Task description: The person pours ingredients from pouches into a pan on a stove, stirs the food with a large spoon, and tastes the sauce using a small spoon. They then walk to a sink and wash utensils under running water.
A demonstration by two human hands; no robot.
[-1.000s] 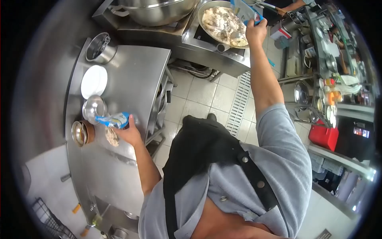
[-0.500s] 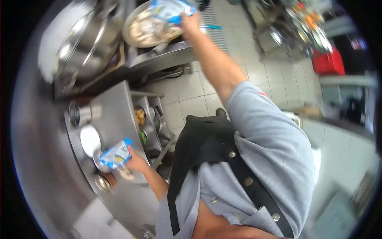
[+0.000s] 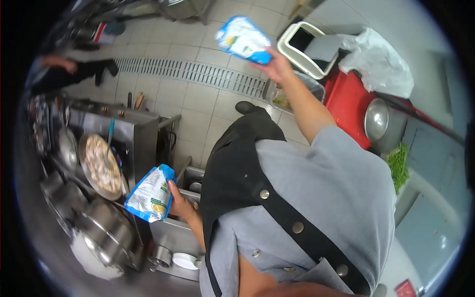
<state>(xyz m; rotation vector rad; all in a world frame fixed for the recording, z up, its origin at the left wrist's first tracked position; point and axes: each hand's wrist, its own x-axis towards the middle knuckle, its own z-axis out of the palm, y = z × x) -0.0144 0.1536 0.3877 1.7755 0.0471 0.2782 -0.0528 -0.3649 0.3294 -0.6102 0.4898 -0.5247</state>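
One blue bag (image 3: 148,195) is in our left hand (image 3: 181,204), held by its edge, near the pan (image 3: 113,195) of food (image 3: 104,166). A second blue bag (image 3: 242,39) is in our right hand (image 3: 278,67), held by its end, over the floor (image 3: 203,101) near the white bin (image 3: 283,46). Each grip is closed on its bag. We cannot tell if anything is left inside. If we hold too loosely, we think a bag could fall.

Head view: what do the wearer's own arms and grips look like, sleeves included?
The left grip and right grip are ungloved hands. The right sleeve is short and plain grey, leaving that forearm bare; the left sleeve cannot be made out clearly. No markings or cables show.
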